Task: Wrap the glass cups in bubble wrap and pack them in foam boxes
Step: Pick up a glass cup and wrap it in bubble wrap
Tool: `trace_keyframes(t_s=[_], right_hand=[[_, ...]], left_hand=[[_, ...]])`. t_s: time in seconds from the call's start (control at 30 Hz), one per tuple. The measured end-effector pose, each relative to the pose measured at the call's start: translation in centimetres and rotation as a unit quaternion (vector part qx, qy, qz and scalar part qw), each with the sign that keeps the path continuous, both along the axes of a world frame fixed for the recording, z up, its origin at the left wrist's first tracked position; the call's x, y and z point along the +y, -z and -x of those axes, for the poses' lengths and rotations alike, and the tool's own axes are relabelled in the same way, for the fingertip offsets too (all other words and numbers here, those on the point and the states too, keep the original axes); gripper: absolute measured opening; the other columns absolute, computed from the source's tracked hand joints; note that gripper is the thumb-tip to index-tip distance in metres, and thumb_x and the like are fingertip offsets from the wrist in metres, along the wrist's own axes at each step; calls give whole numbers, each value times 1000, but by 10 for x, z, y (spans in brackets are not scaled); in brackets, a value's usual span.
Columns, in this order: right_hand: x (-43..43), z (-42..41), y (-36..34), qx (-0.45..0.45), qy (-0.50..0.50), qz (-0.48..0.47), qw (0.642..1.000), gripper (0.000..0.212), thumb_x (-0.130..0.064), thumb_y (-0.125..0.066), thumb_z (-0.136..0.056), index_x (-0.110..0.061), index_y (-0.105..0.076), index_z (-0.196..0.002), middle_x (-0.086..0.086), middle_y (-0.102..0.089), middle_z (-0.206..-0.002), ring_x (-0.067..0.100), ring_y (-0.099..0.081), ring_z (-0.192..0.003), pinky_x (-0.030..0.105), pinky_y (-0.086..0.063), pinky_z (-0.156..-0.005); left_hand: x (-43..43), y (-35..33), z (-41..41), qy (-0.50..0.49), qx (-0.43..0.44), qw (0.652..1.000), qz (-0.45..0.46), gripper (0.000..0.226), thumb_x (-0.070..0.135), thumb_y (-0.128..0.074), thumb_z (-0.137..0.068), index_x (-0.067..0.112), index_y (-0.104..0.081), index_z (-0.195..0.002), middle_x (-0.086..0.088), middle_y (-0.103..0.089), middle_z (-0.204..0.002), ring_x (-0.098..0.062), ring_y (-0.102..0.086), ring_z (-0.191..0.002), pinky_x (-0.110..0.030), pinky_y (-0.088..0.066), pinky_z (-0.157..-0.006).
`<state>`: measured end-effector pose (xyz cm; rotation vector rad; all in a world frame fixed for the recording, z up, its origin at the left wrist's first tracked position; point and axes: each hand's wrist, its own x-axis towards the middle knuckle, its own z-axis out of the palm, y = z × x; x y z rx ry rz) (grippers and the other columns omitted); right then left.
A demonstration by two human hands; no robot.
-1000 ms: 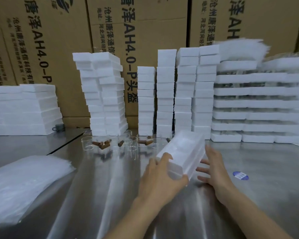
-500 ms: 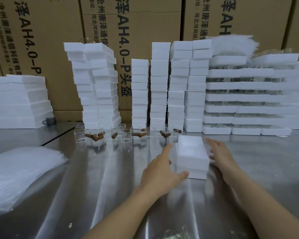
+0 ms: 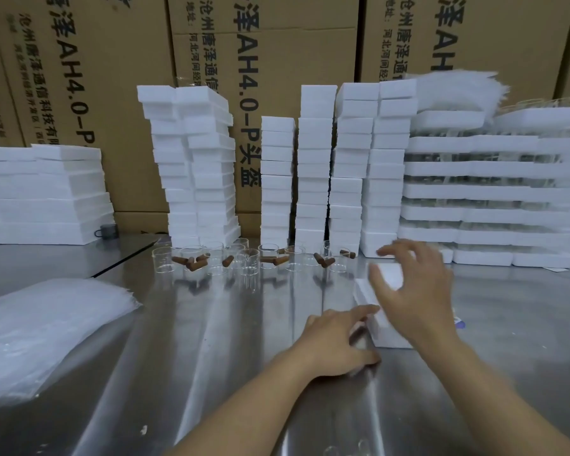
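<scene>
- The step in hand looks like setting out 1 foam box for packing: it lies on the worktop right of centre, well short of the far edge.
- The left hand lies low with fingers stretched out, its fingertips against the box's near-left side, clasping nothing.
- The right hand is over the box with fingers spread wide; it is blurred, so whether it touches the foam cannot be told.
- The glass cups stand unwrapped in a loose row toward the far edge, at the foot of the foam stacks, with brown stoppers lying among them.
- The bubble wrap sits in a pile at the left edge.
- Next, the box likely needs opening, then 1 cup and 1 sheet brought together.
- The right hand covers most of the box, so any lid seam or contents are hidden.
- A faint clear shape at the near edge is cut off and unreadable.
</scene>
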<state>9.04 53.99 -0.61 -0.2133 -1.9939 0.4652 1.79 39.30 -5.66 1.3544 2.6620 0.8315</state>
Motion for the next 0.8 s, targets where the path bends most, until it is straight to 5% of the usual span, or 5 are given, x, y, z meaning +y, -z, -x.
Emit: trace_keyframes(t_s=[0.17, 0.33, 0.43, 0.63, 0.8], right_hand=[[-30, 12, 26, -103, -66, -124, 985, 33, -46, -62, -95, -28, -69, -121, -5, -57, -135, 18, -47, -134, 41, -37, -108], [-37, 12, 37, -180, -163, -94, 965, 53, -60, -36, -104, -34, -49, -149, -15, -42, -150, 4, -36, -141, 23, -33, -114], [-33, 18, 47, -280, -164, -125, 937, 56, -60, -39, -105, -43, -32, -157, -17, -29, -163, 4, -25, -150, 28, -32, -121], [-33, 22, 59, -393, -173, -104, 897, 73, -79, -36, -96, -48, -22, -161, -11, -24, -169, 13, -20, -156, 40, -27, -126], [-28, 27, 61, -428, -123, -74, 893, 80, -83, -30, -91, -47, -19, -162, 0, -20, -172, 22, -13, -159, 45, -18, -128]], left_hand=[[-16, -12, -12, 28, 3, 999, -21, 55, 55, -71, -83, 52, -48, -133, 11, -71, -102, -18, -66, -94, -53, -53, -95], [-97, -40, 22, -99, 54, 994, -16, 43, 55, -60, -98, 49, -59, -141, 17, -60, -148, -12, -57, -134, -43, -45, -115], [-178, -72, 54, -217, 59, 972, -75, 31, 40, -59, -106, 47, -66, -135, 17, -66, -139, -11, -61, -125, -41, -51, -109], [-349, -101, 111, -528, 176, 827, 80, 49, 50, -55, -102, 30, -59, -146, -9, -66, -140, -39, -62, -122, -48, -52, -93], [-415, -40, 139, -531, 4, 818, 221, 80, 72, -30, -107, 25, -22, -171, -11, -19, -178, -40, -20, -162, -58, -21, -130]])
